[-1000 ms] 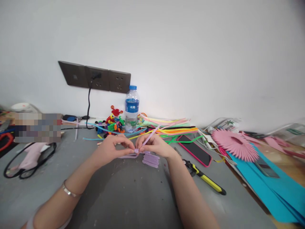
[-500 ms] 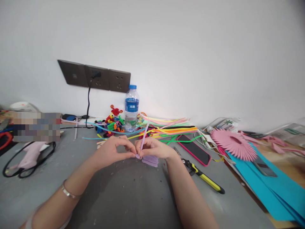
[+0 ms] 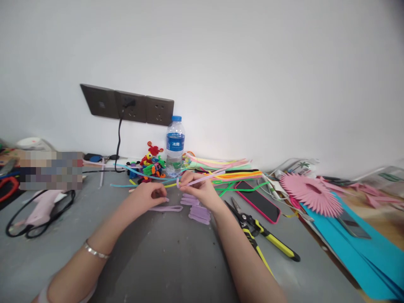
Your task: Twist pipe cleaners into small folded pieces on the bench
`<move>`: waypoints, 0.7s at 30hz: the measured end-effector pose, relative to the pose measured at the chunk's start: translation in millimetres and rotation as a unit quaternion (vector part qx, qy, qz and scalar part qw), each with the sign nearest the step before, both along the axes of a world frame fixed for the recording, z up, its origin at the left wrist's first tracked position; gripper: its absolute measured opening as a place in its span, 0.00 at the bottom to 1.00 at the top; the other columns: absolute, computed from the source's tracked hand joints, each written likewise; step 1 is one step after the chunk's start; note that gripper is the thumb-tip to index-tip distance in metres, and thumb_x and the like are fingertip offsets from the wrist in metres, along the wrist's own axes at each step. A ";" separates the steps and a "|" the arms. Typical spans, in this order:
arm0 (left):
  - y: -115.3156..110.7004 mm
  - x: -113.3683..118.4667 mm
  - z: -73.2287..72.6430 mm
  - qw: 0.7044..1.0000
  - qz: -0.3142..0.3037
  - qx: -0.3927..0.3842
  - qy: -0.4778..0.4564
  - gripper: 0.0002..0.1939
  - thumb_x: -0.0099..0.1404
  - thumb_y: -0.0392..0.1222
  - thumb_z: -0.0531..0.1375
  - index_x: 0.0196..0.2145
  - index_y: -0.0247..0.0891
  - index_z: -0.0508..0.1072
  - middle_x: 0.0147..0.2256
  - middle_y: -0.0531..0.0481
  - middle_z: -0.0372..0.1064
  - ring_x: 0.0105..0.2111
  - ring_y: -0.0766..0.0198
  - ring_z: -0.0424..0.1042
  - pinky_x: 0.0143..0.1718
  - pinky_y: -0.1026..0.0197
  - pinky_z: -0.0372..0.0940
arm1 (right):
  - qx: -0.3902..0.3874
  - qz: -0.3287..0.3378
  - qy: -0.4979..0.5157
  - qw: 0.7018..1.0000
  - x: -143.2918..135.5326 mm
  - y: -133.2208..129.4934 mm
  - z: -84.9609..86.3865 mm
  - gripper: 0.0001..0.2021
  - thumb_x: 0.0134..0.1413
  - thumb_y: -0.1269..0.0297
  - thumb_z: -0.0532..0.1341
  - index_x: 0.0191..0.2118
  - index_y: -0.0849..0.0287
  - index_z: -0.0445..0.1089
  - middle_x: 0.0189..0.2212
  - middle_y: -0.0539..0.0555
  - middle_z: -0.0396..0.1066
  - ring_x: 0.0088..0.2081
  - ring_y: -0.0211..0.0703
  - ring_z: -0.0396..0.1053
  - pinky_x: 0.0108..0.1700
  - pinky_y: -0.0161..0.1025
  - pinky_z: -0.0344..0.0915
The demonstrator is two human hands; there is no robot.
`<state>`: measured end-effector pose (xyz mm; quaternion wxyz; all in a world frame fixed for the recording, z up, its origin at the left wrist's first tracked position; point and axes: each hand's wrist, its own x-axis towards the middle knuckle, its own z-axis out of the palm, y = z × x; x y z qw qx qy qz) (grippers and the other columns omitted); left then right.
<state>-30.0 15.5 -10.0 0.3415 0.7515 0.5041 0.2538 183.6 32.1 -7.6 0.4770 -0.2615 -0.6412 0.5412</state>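
My right hand [image 3: 197,191] pinches a lilac pipe cleaner [image 3: 206,178] by its bent end. The long tail of the pipe cleaner points up to the right. My left hand [image 3: 150,195] is lower and to the left, apart from the right, its fingers curled and thumb and fingertips close together. Whether anything is between them is hidden. Just below the left fingertips a lilac pipe cleaner folded into a narrow loop [image 3: 170,208] lies on the grey table. Zigzag-folded lilac pieces [image 3: 199,213] lie under and beside my right hand.
Yellow-handled pliers [image 3: 255,223] and a pink-cased phone [image 3: 259,201] lie to the right. Behind my hands are a water bottle [image 3: 175,147], loose coloured pipe cleaners [image 3: 236,173] and small fuzzy figures [image 3: 152,162]. A pink glue gun [image 3: 44,206] with a black cord lies left.
My hands have come apart, the left moving left and the right rising away from the table. The held pipe cleaner has swung from upright to slanting right. The folded loop now shows.
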 end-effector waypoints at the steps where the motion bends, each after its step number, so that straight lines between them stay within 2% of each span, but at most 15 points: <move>1: 0.1 1.1 0.9 1.000 0.010 0.021 -0.008 0.11 0.55 0.49 0.64 0.27 0.38 0.76 0.27 0.51 0.73 0.25 0.64 0.66 0.25 0.65 0.58 | 0.008 -0.010 -0.001 1.000 -1.2 -0.1 -0.5 0.11 0.44 0.57 0.71 0.27 0.57 0.72 0.27 0.51 0.70 0.33 0.42 0.66 0.37 0.39 0.63; 4: -5.1 8.8 14.7 0.993 0.051 0.038 -0.104 0.13 0.60 0.51 0.59 0.30 0.38 0.77 0.30 0.50 0.73 0.25 0.65 0.65 0.25 0.65 0.58 | 0.034 -0.031 -0.010 0.999 -3.4 -0.7 -1.4 0.10 0.45 0.57 0.71 0.27 0.56 0.73 0.27 0.52 0.71 0.35 0.44 0.67 0.40 0.42 0.64; 7: -13.9 18.8 29.8 0.976 0.060 -0.034 -0.206 0.16 0.62 0.54 0.58 0.29 0.38 0.74 0.24 0.54 0.67 0.22 0.68 0.60 0.21 0.66 0.54 | 0.056 -0.041 -0.012 0.998 -5.9 -1.9 -1.9 0.10 0.45 0.57 0.71 0.26 0.56 0.73 0.27 0.53 0.71 0.34 0.44 0.68 0.40 0.43 0.65; 9: -17.6 23.5 33.4 0.965 0.066 -0.076 -0.241 0.17 0.60 0.56 0.60 0.28 0.38 0.73 0.21 0.56 0.61 0.20 0.70 0.55 0.20 0.66 0.51 | 0.064 -0.041 -0.010 0.997 -8.4 -3.2 -2.5 0.09 0.46 0.59 0.71 0.26 0.56 0.73 0.27 0.52 0.71 0.34 0.43 0.68 0.39 0.42 0.64; 11: -18.6 25.5 32.2 0.959 0.069 -0.102 -0.255 0.18 0.58 0.57 0.61 0.26 0.37 0.71 0.20 0.58 0.56 0.19 0.71 0.50 0.19 0.66 0.48 | 0.061 -0.037 -0.010 0.997 -10.8 -4.8 -2.7 0.08 0.47 0.60 0.70 0.27 0.57 0.73 0.27 0.52 0.71 0.33 0.42 0.68 0.38 0.40 0.64; 14: -17.3 24.6 28.1 0.960 0.059 -0.103 -0.254 0.19 0.58 0.57 0.61 0.24 0.37 0.69 0.20 0.58 0.54 0.19 0.71 0.49 0.21 0.66 0.48 | 0.022 -0.017 -0.015 0.999 -11.8 -6.8 -1.3 0.09 0.47 0.60 0.70 0.28 0.58 0.72 0.27 0.51 0.70 0.32 0.41 0.67 0.36 0.39 0.64; 17: -15.9 21.6 26.1 0.967 0.036 -0.093 -0.236 0.19 0.60 0.56 0.60 0.23 0.37 0.70 0.21 0.56 0.58 0.22 0.69 0.55 0.24 0.65 0.53 | -0.029 0.020 -0.008 0.999 -8.2 -7.7 2.3 0.10 0.47 0.59 0.69 0.30 0.58 0.71 0.28 0.51 0.71 0.31 0.40 0.68 0.36 0.38 0.65; 21: -16.1 18.5 26.4 0.972 -0.008 -0.101 -0.213 0.17 0.60 0.54 0.60 0.26 0.36 0.73 0.26 0.52 0.67 0.29 0.64 0.64 0.32 0.63 0.58 | -0.028 0.059 -0.014 0.998 -1.5 -7.9 8.2 0.11 0.49 0.57 0.68 0.31 0.59 0.72 0.30 0.52 0.72 0.33 0.41 0.70 0.38 0.39 0.67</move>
